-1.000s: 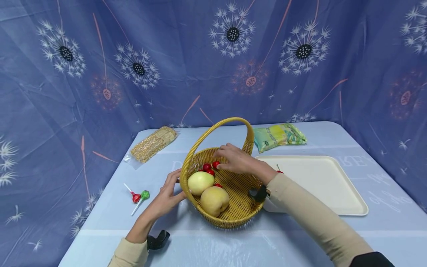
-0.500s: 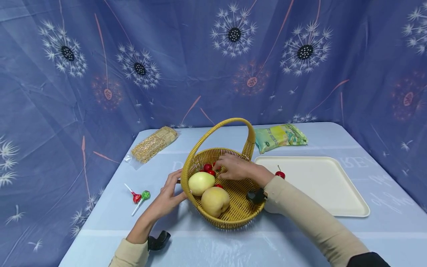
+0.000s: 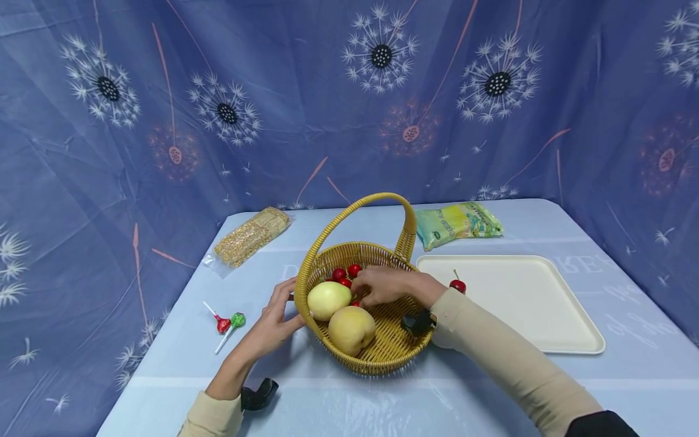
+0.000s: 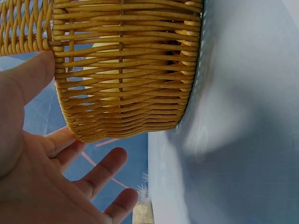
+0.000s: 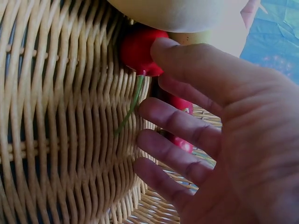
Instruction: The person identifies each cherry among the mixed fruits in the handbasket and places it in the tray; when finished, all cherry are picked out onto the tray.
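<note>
A yellow wicker basket (image 3: 382,364) with a tall handle stands mid-table. In it lie a pale green-yellow oval fruit (image 3: 329,300), a yellow peach-like fruit (image 3: 352,331) and several red cherries (image 3: 339,274). My left hand (image 3: 277,318) holds the basket's left side by the handle base, thumb at the rim in the left wrist view (image 4: 39,74), other fingers spread below. Inside the basket, my right hand (image 3: 382,284) pinches a green-stemmed cherry (image 5: 138,49) between thumb and index finger, beside the pale fruit. Its other three fingers extend loosely near the wicker wall.
A cream tray (image 3: 530,303) right of the basket carries one cherry (image 3: 457,285) at its left side. Behind lie a green-yellow packet (image 3: 459,224) and a clear bag of grains (image 3: 252,237). A red lollipop (image 3: 222,323) and a green lollipop (image 3: 237,320) lie left.
My right hand has moved lower and nearer inside the basket, from the rear cherries to the one beside the pale fruit. My left hand stays at the basket's side.
</note>
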The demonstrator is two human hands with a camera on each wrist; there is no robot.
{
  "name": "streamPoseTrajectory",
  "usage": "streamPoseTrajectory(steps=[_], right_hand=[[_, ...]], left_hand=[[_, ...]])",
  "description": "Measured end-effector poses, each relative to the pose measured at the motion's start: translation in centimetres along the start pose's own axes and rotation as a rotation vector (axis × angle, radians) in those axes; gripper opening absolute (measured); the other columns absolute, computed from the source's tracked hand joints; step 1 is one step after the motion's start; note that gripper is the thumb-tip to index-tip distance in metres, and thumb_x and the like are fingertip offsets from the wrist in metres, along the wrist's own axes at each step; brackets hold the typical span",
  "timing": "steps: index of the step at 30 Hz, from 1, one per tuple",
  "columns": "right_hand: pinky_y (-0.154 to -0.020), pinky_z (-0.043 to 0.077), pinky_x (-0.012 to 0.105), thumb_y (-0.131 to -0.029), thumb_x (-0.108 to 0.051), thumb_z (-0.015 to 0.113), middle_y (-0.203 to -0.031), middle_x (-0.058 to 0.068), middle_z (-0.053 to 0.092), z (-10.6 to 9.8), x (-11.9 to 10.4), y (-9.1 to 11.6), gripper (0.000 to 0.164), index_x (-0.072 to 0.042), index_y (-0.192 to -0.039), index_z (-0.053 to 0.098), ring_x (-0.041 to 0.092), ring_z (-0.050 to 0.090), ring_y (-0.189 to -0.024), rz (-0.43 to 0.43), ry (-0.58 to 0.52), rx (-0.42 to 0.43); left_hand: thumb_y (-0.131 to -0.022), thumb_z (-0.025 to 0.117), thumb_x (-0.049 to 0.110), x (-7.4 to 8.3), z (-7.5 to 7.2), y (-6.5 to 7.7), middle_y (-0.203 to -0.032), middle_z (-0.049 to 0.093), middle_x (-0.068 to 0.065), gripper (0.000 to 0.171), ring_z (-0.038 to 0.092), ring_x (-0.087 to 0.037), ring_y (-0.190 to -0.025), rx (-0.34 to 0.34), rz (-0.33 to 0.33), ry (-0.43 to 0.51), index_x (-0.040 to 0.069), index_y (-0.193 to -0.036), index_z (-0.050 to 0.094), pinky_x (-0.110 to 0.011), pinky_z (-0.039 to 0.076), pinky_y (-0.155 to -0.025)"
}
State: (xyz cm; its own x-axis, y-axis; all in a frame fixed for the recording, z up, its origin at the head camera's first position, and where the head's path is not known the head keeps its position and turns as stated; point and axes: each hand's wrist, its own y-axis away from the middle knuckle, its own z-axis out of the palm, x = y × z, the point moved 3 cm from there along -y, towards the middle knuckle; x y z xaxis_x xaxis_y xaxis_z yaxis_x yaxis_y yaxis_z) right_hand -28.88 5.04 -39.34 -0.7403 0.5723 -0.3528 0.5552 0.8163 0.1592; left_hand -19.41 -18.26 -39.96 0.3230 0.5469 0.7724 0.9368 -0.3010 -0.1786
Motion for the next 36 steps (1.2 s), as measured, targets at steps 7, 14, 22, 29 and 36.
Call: streamPoseTrajectory(steps=[7, 14, 22, 29, 36], right_hand=[[-0.081, 0.036, 0.028, -0.084, -0.028, 0.067, -0.098, -0.002, 0.066, 0.3, 0.0, -0.1, 0.025, -0.020, -0.108, 0.068, 0.012, 0.047, -0.088, -0.044, 0.013, -0.015], [-0.076, 0.033, 0.025, -0.085, -0.028, 0.066, -0.094, 0.001, 0.059, 0.6, 0.0, -0.2, 0.020, -0.019, -0.103, 0.067, 0.012, 0.041, -0.085, -0.043, 0.044, -0.039], [-0.077, 0.033, 0.025, -0.084, -0.026, 0.066, -0.092, -0.003, 0.061, 0.6, -0.1, -0.2, 0.021, -0.022, -0.104, 0.068, 0.011, 0.041, -0.086, -0.020, 0.029, -0.044], [-0.083, 0.042, 0.025, -0.083, -0.023, 0.068, -0.094, -0.009, 0.066, 0.2, 0.1, -0.2, 0.023, -0.020, -0.105, 0.069, 0.008, 0.054, -0.091, 0.007, -0.034, -0.030], [-0.083, 0.047, 0.027, -0.084, -0.021, 0.068, -0.099, -0.006, 0.066, -0.5, 0.5, -0.1, 0.027, -0.017, -0.110, 0.067, 0.008, 0.059, -0.092, 0.071, -0.071, 0.013]], left_hand=[[-0.089, 0.064, 0.022, 0.0, 0.0, 0.0, -0.152, 0.025, -0.006, 0.057, 0.041, -0.028, -0.124, 0.004, 0.009, 0.004, 0.017, -0.140, 0.038, -0.066, 0.016, -0.098], [-0.089, 0.065, 0.022, 0.1, -0.1, 0.0, -0.152, 0.024, -0.006, 0.060, 0.040, -0.028, -0.123, -0.001, 0.007, 0.004, 0.016, -0.142, 0.036, -0.066, 0.016, -0.098], [-0.088, 0.066, 0.026, 0.0, -0.1, 0.1, -0.152, 0.025, -0.005, 0.061, 0.040, -0.028, -0.125, 0.000, -0.004, 0.025, 0.017, -0.141, 0.037, -0.065, 0.014, -0.100], [-0.088, 0.065, 0.023, 0.1, -0.1, 0.2, -0.153, 0.023, -0.007, 0.061, 0.039, -0.029, -0.125, -0.005, -0.010, 0.022, 0.017, -0.142, 0.036, -0.066, 0.014, -0.099], [-0.088, 0.065, 0.023, 0.0, 0.0, 0.1, -0.153, 0.024, -0.006, 0.061, 0.039, -0.028, -0.125, -0.003, -0.010, 0.016, 0.018, -0.141, 0.037, -0.065, 0.015, -0.099]])
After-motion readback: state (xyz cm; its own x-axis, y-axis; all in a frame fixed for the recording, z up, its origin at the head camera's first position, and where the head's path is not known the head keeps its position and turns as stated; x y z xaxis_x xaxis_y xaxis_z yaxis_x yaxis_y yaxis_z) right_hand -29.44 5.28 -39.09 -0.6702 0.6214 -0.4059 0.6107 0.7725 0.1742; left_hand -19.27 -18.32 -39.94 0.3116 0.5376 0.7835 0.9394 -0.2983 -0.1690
